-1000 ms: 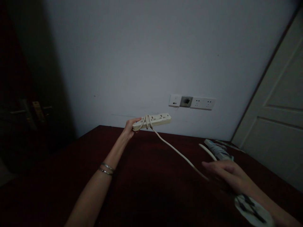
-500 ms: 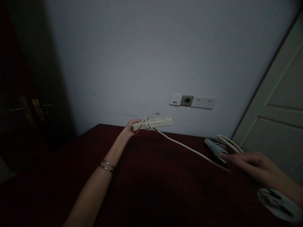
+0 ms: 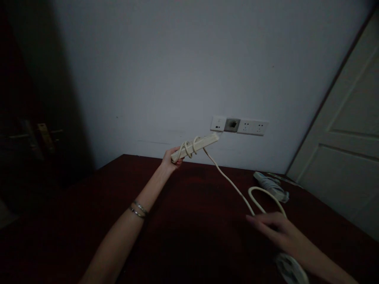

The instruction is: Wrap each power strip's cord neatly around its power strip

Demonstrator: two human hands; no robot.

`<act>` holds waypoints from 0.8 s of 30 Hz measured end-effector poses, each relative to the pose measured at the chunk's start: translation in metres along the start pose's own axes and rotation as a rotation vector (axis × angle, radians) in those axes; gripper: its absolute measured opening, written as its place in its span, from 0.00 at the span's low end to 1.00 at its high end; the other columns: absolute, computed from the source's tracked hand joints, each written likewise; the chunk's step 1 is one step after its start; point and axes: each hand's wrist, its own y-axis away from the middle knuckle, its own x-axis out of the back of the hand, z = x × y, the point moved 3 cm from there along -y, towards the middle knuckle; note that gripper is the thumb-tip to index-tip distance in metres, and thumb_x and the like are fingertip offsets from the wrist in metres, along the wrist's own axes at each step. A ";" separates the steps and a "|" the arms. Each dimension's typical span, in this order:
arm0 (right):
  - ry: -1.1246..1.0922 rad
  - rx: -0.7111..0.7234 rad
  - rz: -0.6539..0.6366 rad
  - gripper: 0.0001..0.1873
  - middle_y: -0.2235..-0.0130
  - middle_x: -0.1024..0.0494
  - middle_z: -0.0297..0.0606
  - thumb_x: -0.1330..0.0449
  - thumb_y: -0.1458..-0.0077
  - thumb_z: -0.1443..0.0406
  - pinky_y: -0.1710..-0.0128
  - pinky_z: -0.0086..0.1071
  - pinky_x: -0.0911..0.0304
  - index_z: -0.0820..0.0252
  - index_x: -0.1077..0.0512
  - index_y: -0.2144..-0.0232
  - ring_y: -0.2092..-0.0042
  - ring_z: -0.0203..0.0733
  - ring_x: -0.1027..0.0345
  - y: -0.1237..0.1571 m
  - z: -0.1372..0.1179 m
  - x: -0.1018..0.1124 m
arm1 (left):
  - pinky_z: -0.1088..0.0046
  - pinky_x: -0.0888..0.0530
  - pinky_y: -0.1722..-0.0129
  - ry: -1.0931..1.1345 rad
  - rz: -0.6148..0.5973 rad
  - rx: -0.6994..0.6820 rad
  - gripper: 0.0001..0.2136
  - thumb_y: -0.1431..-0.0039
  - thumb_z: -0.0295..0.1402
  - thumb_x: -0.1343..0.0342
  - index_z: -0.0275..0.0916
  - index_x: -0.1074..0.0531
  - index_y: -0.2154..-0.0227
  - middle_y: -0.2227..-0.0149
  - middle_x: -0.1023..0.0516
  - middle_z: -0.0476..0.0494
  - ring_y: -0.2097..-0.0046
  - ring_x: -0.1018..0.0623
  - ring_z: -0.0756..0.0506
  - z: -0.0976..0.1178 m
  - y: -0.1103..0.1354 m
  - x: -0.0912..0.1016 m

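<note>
My left hand (image 3: 172, 159) is closed round the near end of a white power strip (image 3: 204, 142), tilted with its far end up. Several loops of its cream cord are wound round the strip. From there the cord (image 3: 229, 179) runs down to the right into my right hand (image 3: 271, 227), whose thumb and fingers pinch it. Beyond that hand the cord bends into a loose loop. Below my right wrist is a white round object with dark parts (image 3: 291, 269), blurred and cut off by the frame's lower edge.
A second pale item with cord wrapped round it (image 3: 271, 187) lies at the back right of the dark red table (image 3: 189, 232). Wall sockets (image 3: 251, 127) sit just above the table's back edge. A white panelled door (image 3: 349, 157) stands at the right, a dark door handle (image 3: 47, 136) at the left.
My right hand has moved left with the cord, which now hangs slacker. The power strip has tilted up at its far end, and one more cord turn shows round it.
</note>
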 end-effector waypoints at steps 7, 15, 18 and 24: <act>0.160 -0.001 0.261 0.32 0.69 0.25 0.39 0.43 0.52 0.48 0.70 0.31 0.40 0.61 0.31 0.50 0.69 0.42 0.33 -0.075 0.005 0.017 | 0.87 0.45 0.91 0.204 -0.022 -0.006 0.11 0.45 0.31 0.56 0.33 0.34 0.78 0.85 0.36 0.47 0.87 0.41 0.57 0.016 0.031 -0.018; 0.670 0.006 -0.064 0.16 0.77 0.26 0.42 0.42 0.50 0.56 0.72 0.32 0.45 0.61 0.26 0.80 0.73 0.43 0.32 -0.084 0.005 -0.015 | 0.82 0.44 0.91 0.014 0.149 -0.194 0.05 0.51 0.30 0.49 0.34 0.34 0.78 0.87 0.35 0.50 0.87 0.37 0.54 0.019 0.024 -0.009; 0.646 0.043 -0.032 0.09 0.76 0.26 0.41 0.42 0.52 0.63 0.71 0.31 0.44 0.60 0.27 0.80 0.72 0.42 0.32 -0.072 0.006 -0.020 | 0.82 0.45 0.90 0.004 0.184 -0.226 0.05 0.53 0.31 0.49 0.35 0.36 0.79 0.87 0.35 0.50 0.88 0.37 0.54 0.013 0.014 0.000; 0.470 0.033 -0.184 0.05 0.68 0.28 0.37 0.41 0.62 0.66 0.70 0.28 0.41 0.60 0.28 0.77 0.69 0.38 0.35 -0.030 -0.021 -0.051 | 0.79 0.42 0.88 -0.143 0.225 -0.365 0.06 0.58 0.32 0.45 0.34 0.32 0.80 0.86 0.32 0.51 0.86 0.35 0.53 -0.006 -0.001 0.009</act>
